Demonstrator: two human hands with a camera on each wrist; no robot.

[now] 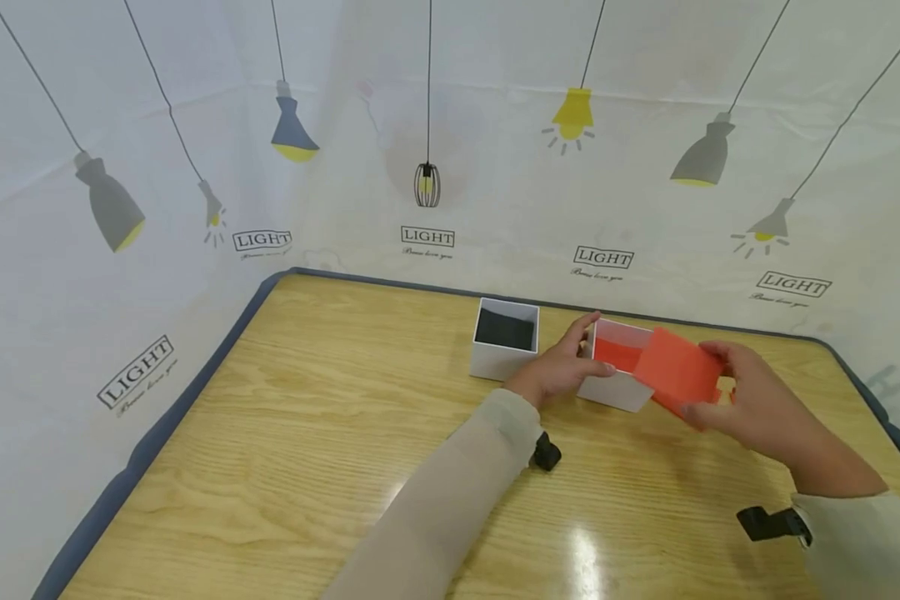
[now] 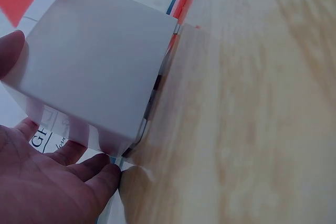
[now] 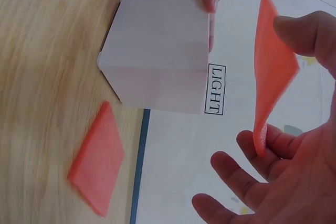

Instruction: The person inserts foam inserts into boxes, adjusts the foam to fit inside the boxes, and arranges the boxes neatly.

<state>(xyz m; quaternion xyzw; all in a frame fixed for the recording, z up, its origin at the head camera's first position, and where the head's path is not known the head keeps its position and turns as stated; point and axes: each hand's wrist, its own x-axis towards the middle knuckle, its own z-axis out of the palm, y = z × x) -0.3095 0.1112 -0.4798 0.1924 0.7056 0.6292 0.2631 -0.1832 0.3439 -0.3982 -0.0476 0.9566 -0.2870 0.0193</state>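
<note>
My left hand holds a white open-topped box at its left side, with the thumb over the near rim and the fingers along the side wall. Red material lies inside the box. In my right hand a thin red foam square is pinched between thumb and fingers, tilted beside the box's right rim. The right wrist view shows that square slightly bent. A second red foam square lies on the table to the right of the box, mostly hidden by my right hand in the head view.
Another white box with dark sheets inside stands just left of my left hand. The wooden table has a blue edge along the back, where a white curtain printed with lamps hangs.
</note>
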